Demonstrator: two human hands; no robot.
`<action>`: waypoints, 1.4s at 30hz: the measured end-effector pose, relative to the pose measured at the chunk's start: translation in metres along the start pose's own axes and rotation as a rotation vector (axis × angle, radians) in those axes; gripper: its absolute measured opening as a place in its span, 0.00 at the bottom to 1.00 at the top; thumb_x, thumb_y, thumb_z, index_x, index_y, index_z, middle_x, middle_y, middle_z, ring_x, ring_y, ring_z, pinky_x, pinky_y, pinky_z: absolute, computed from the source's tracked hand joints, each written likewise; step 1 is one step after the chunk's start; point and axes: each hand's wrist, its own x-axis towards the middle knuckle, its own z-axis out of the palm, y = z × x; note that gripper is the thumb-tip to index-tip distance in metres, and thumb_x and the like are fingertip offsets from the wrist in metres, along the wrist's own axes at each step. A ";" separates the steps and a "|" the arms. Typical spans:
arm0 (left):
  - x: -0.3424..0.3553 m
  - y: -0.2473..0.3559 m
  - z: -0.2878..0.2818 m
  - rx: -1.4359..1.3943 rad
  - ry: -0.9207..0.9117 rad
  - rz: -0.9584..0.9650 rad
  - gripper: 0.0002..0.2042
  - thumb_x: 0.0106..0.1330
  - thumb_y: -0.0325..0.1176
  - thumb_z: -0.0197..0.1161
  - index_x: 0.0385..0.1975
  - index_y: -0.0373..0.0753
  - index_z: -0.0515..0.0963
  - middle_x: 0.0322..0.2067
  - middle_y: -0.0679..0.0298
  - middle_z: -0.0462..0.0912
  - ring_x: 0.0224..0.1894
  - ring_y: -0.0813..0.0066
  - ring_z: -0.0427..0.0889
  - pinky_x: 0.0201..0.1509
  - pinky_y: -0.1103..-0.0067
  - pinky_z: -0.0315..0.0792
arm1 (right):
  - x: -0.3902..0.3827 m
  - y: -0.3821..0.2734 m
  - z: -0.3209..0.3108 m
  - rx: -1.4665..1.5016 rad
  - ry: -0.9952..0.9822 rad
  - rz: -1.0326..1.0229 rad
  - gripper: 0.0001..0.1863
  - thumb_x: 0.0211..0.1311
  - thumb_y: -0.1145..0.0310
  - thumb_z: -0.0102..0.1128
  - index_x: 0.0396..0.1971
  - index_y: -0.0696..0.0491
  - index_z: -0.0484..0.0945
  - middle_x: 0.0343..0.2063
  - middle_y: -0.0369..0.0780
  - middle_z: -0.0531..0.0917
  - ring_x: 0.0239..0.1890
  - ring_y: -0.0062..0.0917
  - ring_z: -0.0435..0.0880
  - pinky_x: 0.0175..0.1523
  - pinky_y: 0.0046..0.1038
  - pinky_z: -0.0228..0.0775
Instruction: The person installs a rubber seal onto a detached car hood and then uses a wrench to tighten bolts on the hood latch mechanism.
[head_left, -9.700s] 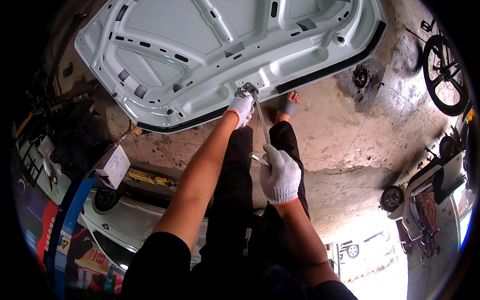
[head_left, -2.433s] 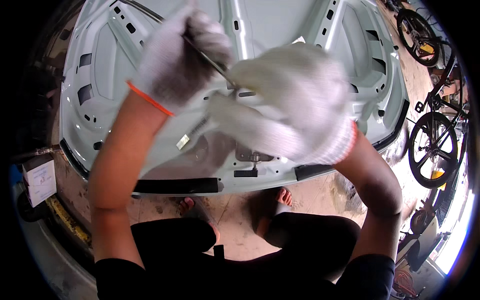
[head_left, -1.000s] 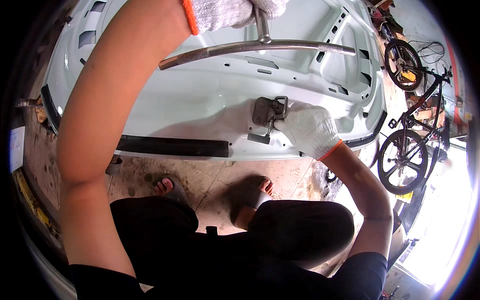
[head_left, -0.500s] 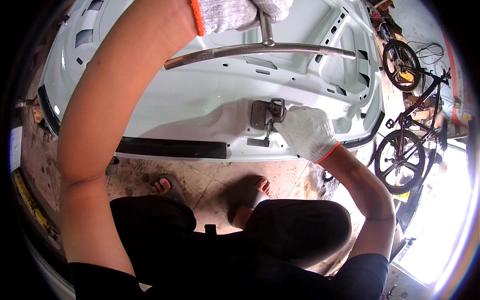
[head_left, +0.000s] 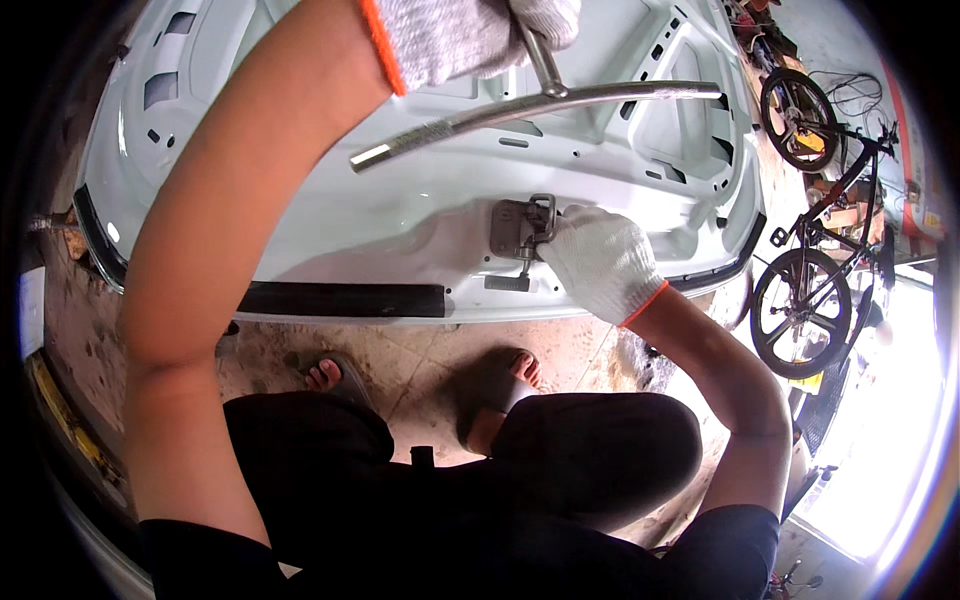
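"Your left hand (head_left: pixel 460 40)?"
"Wrapped round my T-handled tool (head_left: pixel 555 92), up over the pale panel (head_left: pixel 400 200)!"
"And the right hand (head_left: pixel 605 262)?"
"Right at the metal latch (head_left: pixel 507 228) near the panel's closest edge; fingertips hidden, so I can't tell my grip!"

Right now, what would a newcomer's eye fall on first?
The large, glossy, pale car body panel fills the upper middle. Over it, the white-gloved left hand holds a silver T-shaped metal tool; the white-gloved right hand is at a grey metal latch by the panel's near edge. A black bicycle is far right.
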 end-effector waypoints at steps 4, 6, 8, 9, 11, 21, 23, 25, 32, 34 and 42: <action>-0.015 -0.011 0.036 -0.016 0.190 -0.027 0.19 0.79 0.42 0.45 0.34 0.32 0.73 0.25 0.61 0.73 0.25 0.67 0.73 0.30 0.73 0.74 | -0.022 0.034 -0.009 -0.029 0.092 -0.083 0.13 0.60 0.70 0.57 0.44 0.52 0.81 0.44 0.43 0.82 0.50 0.36 0.82 0.55 0.36 0.77; -0.012 -0.028 0.044 0.225 0.276 0.043 0.18 0.79 0.43 0.46 0.38 0.31 0.74 0.28 0.59 0.76 0.31 0.61 0.80 0.38 0.70 0.79 | -0.048 0.071 -0.029 -0.071 0.215 0.194 0.14 0.63 0.70 0.58 0.48 0.55 0.80 0.41 0.43 0.83 0.45 0.30 0.83 0.52 0.31 0.78; -0.021 -0.041 0.035 0.365 0.135 0.148 0.15 0.77 0.41 0.50 0.39 0.34 0.75 0.28 0.57 0.79 0.42 0.53 0.87 0.53 0.64 0.84 | -0.085 0.104 -0.071 0.397 0.843 0.707 0.17 0.66 0.70 0.60 0.53 0.57 0.78 0.37 0.42 0.85 0.40 0.25 0.85 0.48 0.25 0.79; -0.019 -0.042 0.036 0.376 0.167 0.021 0.19 0.76 0.41 0.52 0.49 0.27 0.73 0.37 0.48 0.81 0.48 0.45 0.86 0.59 0.64 0.82 | -0.098 0.104 -0.092 0.532 1.119 0.809 0.18 0.68 0.69 0.60 0.55 0.59 0.77 0.36 0.42 0.86 0.38 0.22 0.86 0.46 0.22 0.79; -0.018 -0.042 0.030 0.385 0.098 -0.041 0.23 0.76 0.43 0.53 0.51 0.22 0.72 0.46 0.41 0.82 0.47 0.53 0.86 0.58 0.69 0.83 | -0.098 0.068 -0.130 0.710 1.272 0.556 0.14 0.66 0.72 0.59 0.50 0.56 0.82 0.39 0.37 0.85 0.36 0.13 0.81 0.40 0.17 0.73; -0.032 -0.065 0.049 0.292 0.147 -0.120 0.17 0.78 0.42 0.51 0.44 0.32 0.76 0.35 0.60 0.81 0.35 0.68 0.82 0.40 0.73 0.80 | -0.042 0.023 -0.127 0.236 0.813 -0.063 0.16 0.52 0.70 0.66 0.43 0.58 0.81 0.37 0.44 0.81 0.38 0.38 0.83 0.42 0.34 0.79; -0.036 -0.064 0.042 0.331 0.098 -0.103 0.20 0.78 0.47 0.50 0.47 0.34 0.77 0.39 0.61 0.83 0.39 0.70 0.85 0.45 0.71 0.84 | -0.036 0.021 -0.119 0.200 0.917 -0.171 0.14 0.50 0.71 0.67 0.38 0.58 0.82 0.37 0.45 0.82 0.39 0.38 0.84 0.41 0.35 0.79; -0.041 -0.066 0.038 0.297 0.138 -0.113 0.21 0.78 0.48 0.49 0.51 0.36 0.77 0.43 0.59 0.83 0.40 0.69 0.87 0.45 0.71 0.87 | -0.028 0.020 -0.110 0.254 1.010 -0.262 0.14 0.46 0.73 0.69 0.36 0.57 0.82 0.36 0.44 0.82 0.37 0.37 0.84 0.38 0.34 0.80; -0.062 -0.075 0.047 0.492 0.503 -0.201 0.17 0.75 0.40 0.55 0.53 0.32 0.72 0.45 0.51 0.82 0.34 0.66 0.88 0.25 0.79 0.83 | -0.019 0.023 -0.080 0.981 1.223 -0.185 0.11 0.53 0.75 0.68 0.37 0.55 0.78 0.27 0.38 0.83 0.27 0.19 0.84 0.30 0.23 0.78; -0.073 -0.073 0.038 0.657 0.601 -0.323 0.17 0.76 0.38 0.53 0.55 0.33 0.70 0.49 0.52 0.81 0.31 0.67 0.88 0.20 0.82 0.79 | -0.021 0.041 -0.073 1.019 1.189 -0.031 0.12 0.56 0.77 0.67 0.41 0.57 0.78 0.31 0.38 0.85 0.30 0.14 0.83 0.35 0.19 0.78; -0.073 -0.096 -0.031 0.893 0.564 -0.421 0.29 0.73 0.25 0.49 0.74 0.33 0.52 0.72 0.52 0.58 0.39 0.63 0.88 0.18 0.83 0.77 | 0.009 0.053 -0.045 1.393 0.564 0.103 0.17 0.67 0.74 0.59 0.53 0.63 0.78 0.38 0.42 0.85 0.35 0.19 0.86 0.38 0.20 0.82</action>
